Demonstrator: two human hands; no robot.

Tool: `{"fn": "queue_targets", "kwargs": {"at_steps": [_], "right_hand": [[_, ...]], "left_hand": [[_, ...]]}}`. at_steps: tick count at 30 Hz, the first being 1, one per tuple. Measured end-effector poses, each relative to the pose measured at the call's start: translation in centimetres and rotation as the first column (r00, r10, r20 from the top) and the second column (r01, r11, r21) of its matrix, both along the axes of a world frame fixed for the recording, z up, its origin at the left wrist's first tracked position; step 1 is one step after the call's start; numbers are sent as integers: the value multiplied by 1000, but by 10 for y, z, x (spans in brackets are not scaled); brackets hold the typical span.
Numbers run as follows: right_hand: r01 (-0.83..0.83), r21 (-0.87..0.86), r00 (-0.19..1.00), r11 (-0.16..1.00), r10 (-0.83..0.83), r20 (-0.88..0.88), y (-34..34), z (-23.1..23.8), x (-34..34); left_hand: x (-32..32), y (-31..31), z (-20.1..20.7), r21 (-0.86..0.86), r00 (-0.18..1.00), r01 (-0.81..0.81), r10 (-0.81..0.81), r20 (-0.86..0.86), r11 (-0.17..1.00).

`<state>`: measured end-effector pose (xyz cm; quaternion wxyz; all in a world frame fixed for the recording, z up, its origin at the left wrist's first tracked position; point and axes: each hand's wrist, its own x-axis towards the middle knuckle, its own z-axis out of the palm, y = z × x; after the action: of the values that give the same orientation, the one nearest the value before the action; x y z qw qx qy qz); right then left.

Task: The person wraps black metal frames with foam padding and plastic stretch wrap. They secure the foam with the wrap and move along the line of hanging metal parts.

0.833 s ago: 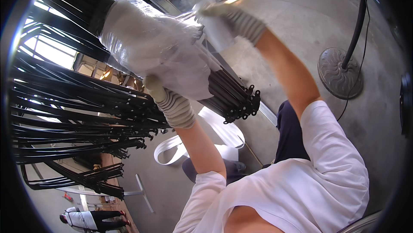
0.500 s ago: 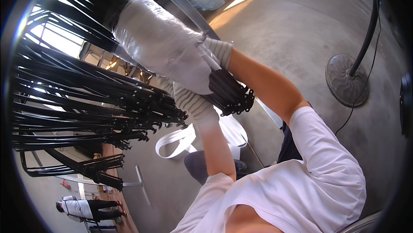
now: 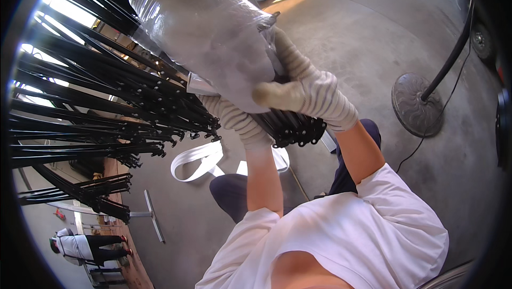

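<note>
A bundle of thin black rods [image 3: 298,129] with eyelet ends sticks out of clear plastic wrap [image 3: 208,38]. Both my hands wear pale gloves with grey stripes. My right hand [image 3: 312,89] grips the wrapped bundle near its near end, thumb across the top and fingers along the right side. My left hand [image 3: 234,118] is closed against the underside and left side of the same bundle; its fingertips are hidden. Beside it a small white flat piece [image 3: 201,84] shows at the plastic's edge. Many loose black rods [image 3: 133,97] hang in layers to the left, close to my left hand.
White strapping [image 3: 197,161] lies in loops on the floor below the bundle. A round stand base [image 3: 417,104] with a pole and cable is at right. A metal T-shaped leg [image 3: 153,215] is at lower left, where a person [image 3: 80,247] stands farther off.
My right hand has come back toward me along the bundle, and its thumb now shows on top of the plastic. The wrapped bundle appears larger and higher in view. My left hand stays beneath it.
</note>
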<state>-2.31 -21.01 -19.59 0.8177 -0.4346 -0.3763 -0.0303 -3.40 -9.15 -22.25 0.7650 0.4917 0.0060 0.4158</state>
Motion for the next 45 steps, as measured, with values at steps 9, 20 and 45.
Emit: {"fn": "queue_targets", "kwargs": {"at_steps": [9,20,45], "right_hand": [[57,-322,992,945,-91,-91,-4,21,9],[83,-408,982,909,-143,-120,6,-3,29],[134,-91,918,987,-158,-364,-33,3,5]], "left_hand": [[-15,29,2,-185,940,338,-321,119,923],[-41,18,10,-12,878,445,-433,205,896],[48,5,-22,56,968,127,-136,212,990]]}}
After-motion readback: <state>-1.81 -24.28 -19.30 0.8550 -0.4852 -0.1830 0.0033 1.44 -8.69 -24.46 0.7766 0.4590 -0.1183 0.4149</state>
